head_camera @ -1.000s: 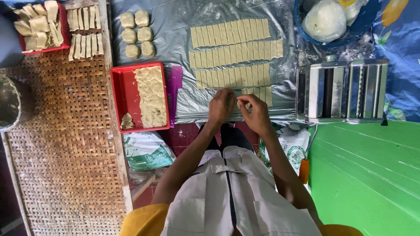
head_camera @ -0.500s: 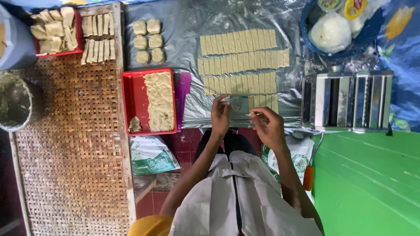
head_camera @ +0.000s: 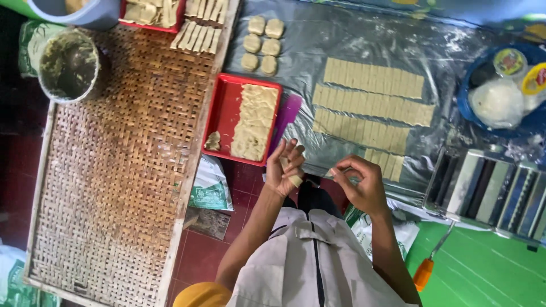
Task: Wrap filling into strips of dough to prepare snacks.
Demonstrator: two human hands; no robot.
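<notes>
A small dough strip is sitting pinched in the left hand, thumb and forefinger closing on it while the other fingers are fanning out. It is looking thin, pale, soft and light, likely to tear or stretch, so it is best taken by its ends with gentle fingertips. The right hand is curling just beside it, fingertips nipping a tiny pale bit, though what exactly is hard to tell. Both hands are hovering above the near edge of the plastic sheet. Beyond them, rows of cut strips are lying flat; to the left a red tray is holding filling, and a woven tray is spreading further left. A pasta roller is standing to the right.
</notes>
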